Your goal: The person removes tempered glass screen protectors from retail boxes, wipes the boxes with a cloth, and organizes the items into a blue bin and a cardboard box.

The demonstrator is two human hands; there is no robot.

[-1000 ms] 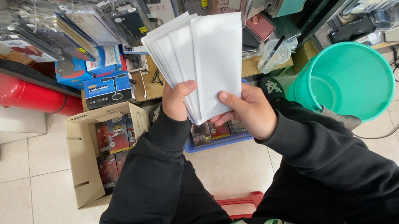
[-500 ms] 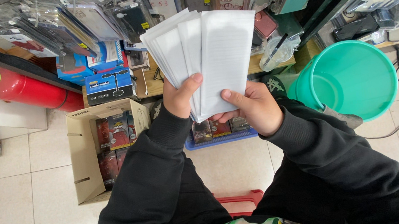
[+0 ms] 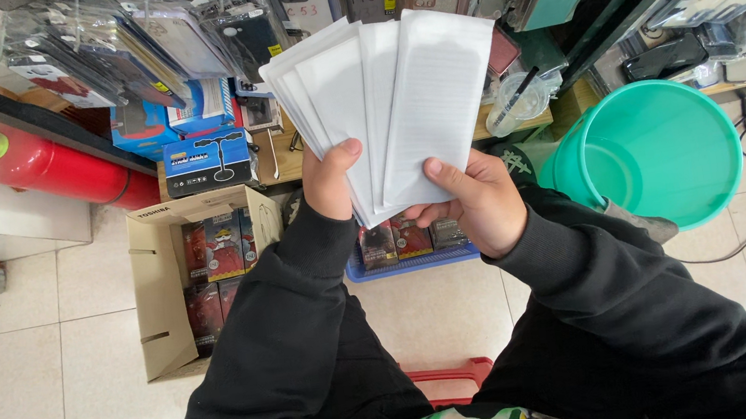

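Observation:
Both hands hold a fanned stack of several flat white packets (image 3: pixel 388 105) upright in front of me. My left hand (image 3: pixel 330 181) grips the stack's lower left, thumb across its face. My right hand (image 3: pixel 474 200) grips the lower right, its thumb pressing on the frontmost packet, which carries fine grey lines. Black sleeves cover both arms. Behind the packets hang several clear-bagged phone cases (image 3: pixel 173 33).
A teal plastic bucket (image 3: pixel 652 151) stands to the right. An open cardboard box (image 3: pixel 162 297) with red packages sits on the tile floor at left, a red fire extinguisher (image 3: pixel 61 171) lies beyond it. A blue tray (image 3: pixel 409 258) sits below the hands; cables trail at far right.
The frontmost packet has slid further right, widening the fan. My hands and the stack stay in about the same place.

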